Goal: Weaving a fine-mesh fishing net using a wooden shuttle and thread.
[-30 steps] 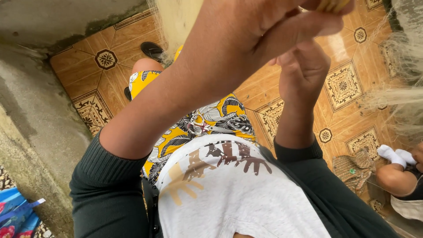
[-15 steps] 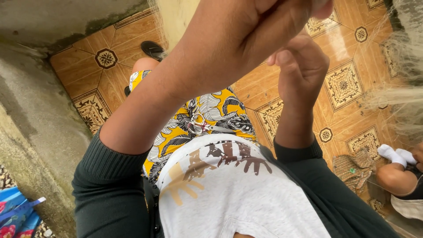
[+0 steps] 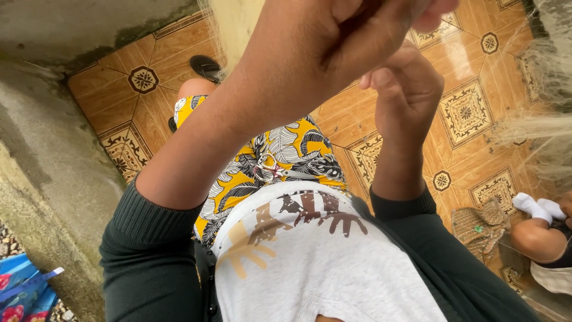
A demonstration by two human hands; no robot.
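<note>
Both my hands are raised close to the camera, above my lap. My left hand [image 3: 322, 56] fills the top middle, its fingers pinched shut on thin pale fibres [image 3: 539, 134] that trail off to the right edge as a blurred bundle. Just below and to the right, my right hand [image 3: 405, 89] is curled into a fist with its knuckles almost touching the left hand; what it holds is hidden. Dark green sleeves cover both forearms. A small metal scissors-like tool [image 3: 269, 171] lies on my yellow patterned skirt [image 3: 298, 140].
Orange patterned floor tiles [image 3: 471, 113] lie below. A rough concrete wall [image 3: 47, 173] runs along the left. A black sandal [image 3: 205, 67] is beyond my knee. At the right edge another person's arm [image 3: 536, 238] rests by a white cloth [image 3: 539, 207] and a woven bag [image 3: 479, 225]. Blue flowered fabric [image 3: 24, 292] is at the lower left.
My left hand has shifted slightly up and right, hiding the yellowish strand end that showed at its fingertips. My right hand has curled tighter and moved closer under it.
</note>
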